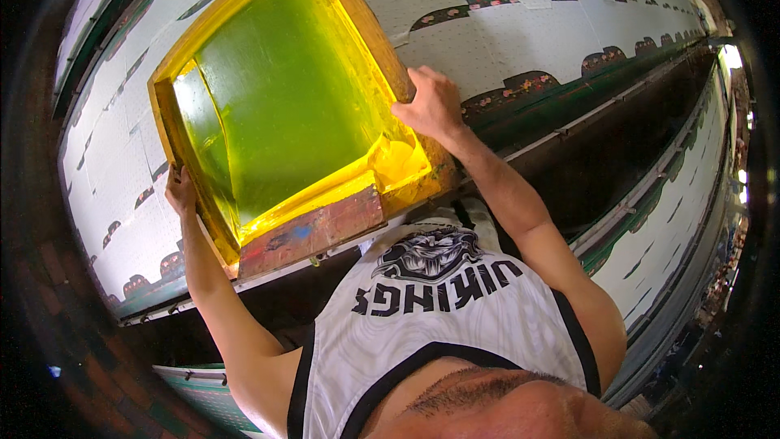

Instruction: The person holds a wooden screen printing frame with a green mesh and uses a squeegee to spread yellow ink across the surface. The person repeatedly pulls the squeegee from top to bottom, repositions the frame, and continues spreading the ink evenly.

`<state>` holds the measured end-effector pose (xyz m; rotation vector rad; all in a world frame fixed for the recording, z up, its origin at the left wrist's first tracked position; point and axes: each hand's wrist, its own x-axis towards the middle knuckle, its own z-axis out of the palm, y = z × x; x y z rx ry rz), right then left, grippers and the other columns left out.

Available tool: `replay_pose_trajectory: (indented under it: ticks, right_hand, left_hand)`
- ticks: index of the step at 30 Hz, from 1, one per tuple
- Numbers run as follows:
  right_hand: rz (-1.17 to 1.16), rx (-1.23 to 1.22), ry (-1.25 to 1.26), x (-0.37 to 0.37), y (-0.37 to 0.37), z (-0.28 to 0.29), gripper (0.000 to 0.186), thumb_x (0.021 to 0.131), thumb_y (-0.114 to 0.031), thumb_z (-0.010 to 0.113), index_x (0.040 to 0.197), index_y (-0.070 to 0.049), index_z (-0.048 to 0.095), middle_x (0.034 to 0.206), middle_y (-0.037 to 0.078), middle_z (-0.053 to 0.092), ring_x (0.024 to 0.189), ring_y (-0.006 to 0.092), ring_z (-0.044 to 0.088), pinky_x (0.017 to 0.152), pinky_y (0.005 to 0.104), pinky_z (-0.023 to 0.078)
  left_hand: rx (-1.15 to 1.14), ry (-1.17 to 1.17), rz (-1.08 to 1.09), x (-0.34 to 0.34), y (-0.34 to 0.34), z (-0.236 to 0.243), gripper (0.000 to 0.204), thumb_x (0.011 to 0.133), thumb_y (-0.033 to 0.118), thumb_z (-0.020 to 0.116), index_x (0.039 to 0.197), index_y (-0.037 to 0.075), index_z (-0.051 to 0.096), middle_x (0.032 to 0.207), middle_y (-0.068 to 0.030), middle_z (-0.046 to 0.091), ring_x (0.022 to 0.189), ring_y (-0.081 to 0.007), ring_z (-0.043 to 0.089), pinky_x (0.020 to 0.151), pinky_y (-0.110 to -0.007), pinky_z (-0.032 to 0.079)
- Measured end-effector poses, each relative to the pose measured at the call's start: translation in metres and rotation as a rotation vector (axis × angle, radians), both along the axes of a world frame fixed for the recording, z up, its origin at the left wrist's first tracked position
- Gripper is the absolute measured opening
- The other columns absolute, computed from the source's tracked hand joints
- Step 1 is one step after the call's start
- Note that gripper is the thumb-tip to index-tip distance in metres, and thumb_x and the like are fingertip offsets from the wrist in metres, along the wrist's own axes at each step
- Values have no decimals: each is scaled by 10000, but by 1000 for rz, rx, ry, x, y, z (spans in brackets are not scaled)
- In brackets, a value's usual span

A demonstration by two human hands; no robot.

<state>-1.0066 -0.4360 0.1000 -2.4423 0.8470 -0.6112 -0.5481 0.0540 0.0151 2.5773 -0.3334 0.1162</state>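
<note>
Head view, yellow screen frame (280,102) between both hands, fingers (418,81) gripping edges

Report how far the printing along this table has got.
Done: printed motifs show in a row on the white fabric to the right of the frame. In hand: left hand and right hand grip opposite sides of the yellow screen frame, lying flat on the fabric. Left: cannot tell; motifs also show on its other side.
</note>
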Motion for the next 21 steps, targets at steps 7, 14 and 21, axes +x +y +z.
replay_pose_trajectory:
  ticks: [7, 14, 21]
  right_hand:
    - [-30, 38, 119, -75, -153, 24, 642, 747, -325, 847, 1236, 80, 746, 1170, 250, 758, 1080, 380, 748, 951, 462, 599]
    - [-40, 41, -14, -183, -360, -35, 655, 707, -343, 862, 1211, 64, 765, 1213, 281, 758, 1130, 395, 746, 979, 458, 592]
    - [14, 182, 77, -279, -493, -81, 802, 764, -353, 883, 1412, 71, 675, 1475, 289, 649, 1380, 398, 632, 1174, 496, 517]
  left_hand:
    - [-1, -136, -109, -58, -137, 38, 514, 996, 349, 788, 1437, 91, 728, 1003, -82, 828, 872, -156, 740, 818, -342, 600]
    - [84, -239, -83, -188, -333, 56, 478, 936, 468, 772, 1344, 220, 796, 1039, -71, 849, 944, -258, 819, 840, -415, 627]
    - [129, -307, -68, -287, -450, 22, 516, 937, 407, 772, 1392, 162, 764, 970, -81, 845, 864, -282, 808, 781, -424, 615]
